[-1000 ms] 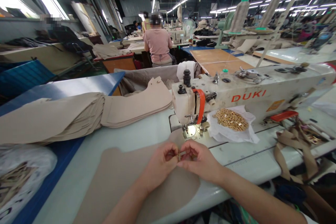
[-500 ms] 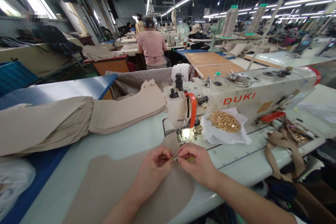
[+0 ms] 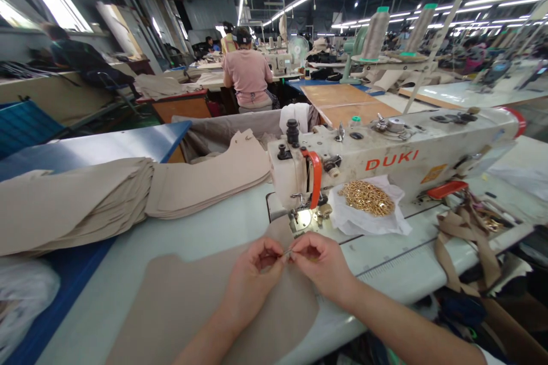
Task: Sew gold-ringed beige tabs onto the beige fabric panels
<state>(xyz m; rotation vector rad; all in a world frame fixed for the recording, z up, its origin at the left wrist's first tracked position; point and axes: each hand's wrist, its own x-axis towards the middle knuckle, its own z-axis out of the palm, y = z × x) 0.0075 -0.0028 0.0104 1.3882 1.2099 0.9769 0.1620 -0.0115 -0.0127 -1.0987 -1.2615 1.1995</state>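
Observation:
My left hand (image 3: 257,274) and my right hand (image 3: 323,265) meet fingertip to fingertip just in front of the sewing machine's needle area. Both are closed in a pinch on a small beige strip (image 3: 287,253), mostly hidden by the fingers. Beneath them a large beige fabric panel (image 3: 184,296) lies flat on the table, its narrow end reaching the presser foot (image 3: 303,219). The white sewing machine (image 3: 346,151) stands right behind the hands. Gold metal rings or clasps (image 3: 368,198) are heaped on a white sheet (image 3: 396,222) against the machine.
Stacked beige panels (image 3: 85,199) and another stack (image 3: 205,177) lie on the left. Beige straps (image 3: 464,245) hang over a tray at the right edge. A clear plastic bag (image 3: 29,302) is at lower left. A person in pink (image 3: 247,74) sits ahead, facing away.
The fingertips have closed nearer together, and less of the small strip shows between them. The fabric panel stays nearly in place.

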